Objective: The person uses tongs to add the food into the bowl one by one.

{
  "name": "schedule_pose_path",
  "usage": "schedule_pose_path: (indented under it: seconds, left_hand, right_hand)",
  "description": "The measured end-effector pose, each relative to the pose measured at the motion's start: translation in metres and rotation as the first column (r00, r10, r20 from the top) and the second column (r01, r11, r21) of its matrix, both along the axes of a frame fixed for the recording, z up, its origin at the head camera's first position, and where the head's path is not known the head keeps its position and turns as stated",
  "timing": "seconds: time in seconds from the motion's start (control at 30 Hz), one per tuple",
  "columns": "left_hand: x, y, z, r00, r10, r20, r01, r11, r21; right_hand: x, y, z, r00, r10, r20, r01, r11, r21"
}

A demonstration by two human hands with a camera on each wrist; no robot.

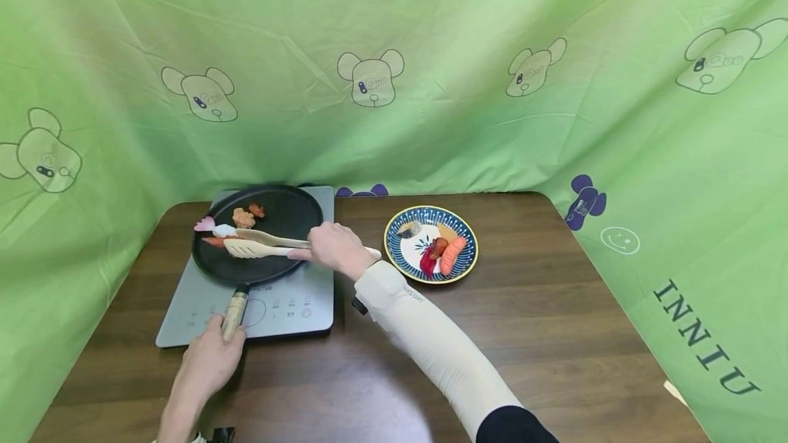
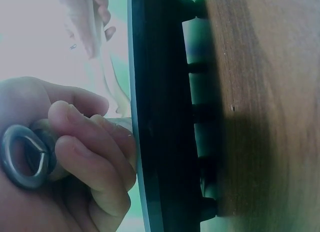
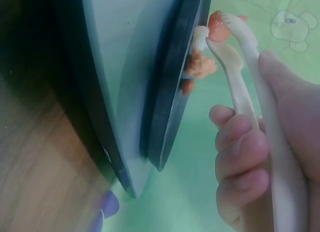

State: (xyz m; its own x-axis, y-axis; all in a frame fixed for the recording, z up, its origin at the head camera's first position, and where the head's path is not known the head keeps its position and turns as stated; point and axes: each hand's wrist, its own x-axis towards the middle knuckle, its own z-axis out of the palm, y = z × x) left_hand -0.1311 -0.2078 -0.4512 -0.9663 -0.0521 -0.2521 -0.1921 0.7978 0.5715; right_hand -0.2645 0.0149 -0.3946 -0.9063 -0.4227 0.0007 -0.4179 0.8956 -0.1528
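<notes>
Right hand first: we see its fingers curled round pale tongs, which reach leftward over the pan, one tip slotted. An orange-red piece sits at the tong tips; whether it is pinched or merely touched, we cannot tell. Left hand grips the pan's light-coloured handle, which points toward the near edge of the table; in the left wrist view we note a metal ring at the handle's end. The black pan rests on a pale flat cooktop by the table's far left corner. In the pan we record a white piece with a pink tail near the left rim, a tan, rough lump and, just beside that, a small reddish-brown bit. Right of the cooktop, near the table's far edge, we find a blue-patterned plate with a yellow rim. It holds a striped orange piece, a brownish-red piece, a dark red one and a grey-black one. Beyond the far edge hangs green cloth printed with bear heads.
</notes>
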Motion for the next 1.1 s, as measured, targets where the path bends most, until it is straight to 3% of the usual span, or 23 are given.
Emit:
schedule_pose_path:
  seconds: [0.8,1.1]
  left_hand:
    - [0.0008,-0.0006,-0.0020,1.000,-0.007,-0.031,0.007,1.000,-0.004]
    - [0.0004,-0.0004,-0.0002,1.000,-0.001,-0.016,0.000,1.000,-0.005]
  right_hand:
    - [0.0006,-0.0044,-0.0017,0.999,-0.031,0.006,0.031,0.999,0.036]
    - [0.0000,-0.0060,-0.0030,0.998,-0.046,-0.030,0.046,0.999,-0.017]
